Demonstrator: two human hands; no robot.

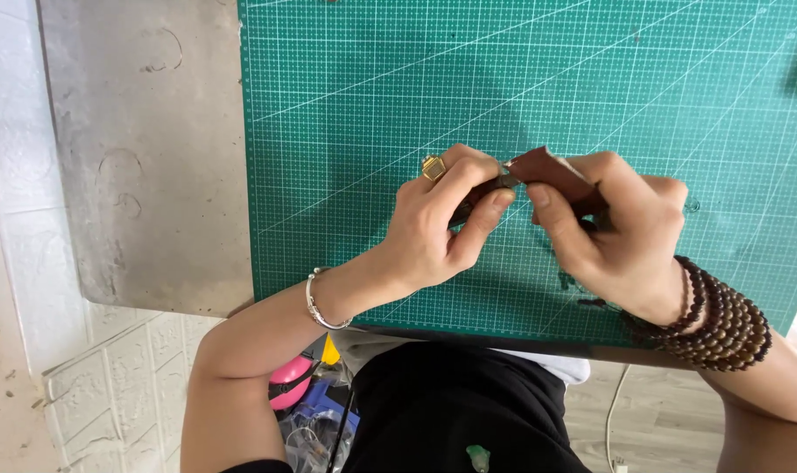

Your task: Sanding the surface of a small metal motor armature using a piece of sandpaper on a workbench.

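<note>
Seen from the head camera, two bare hands meet above a green cutting mat (346,131) on a grey table (144,158), working a small piece of brown leather (552,171). The left hand (438,228), wearing a gold ring (433,167) and a silver bracelet (318,302), pinches the leather's left end between thumb and fingers. The right hand (622,236), its wrist wrapped in brown bead bracelets (722,324), grips the right end, fingers curled over it, just above the mat's near half
</note>
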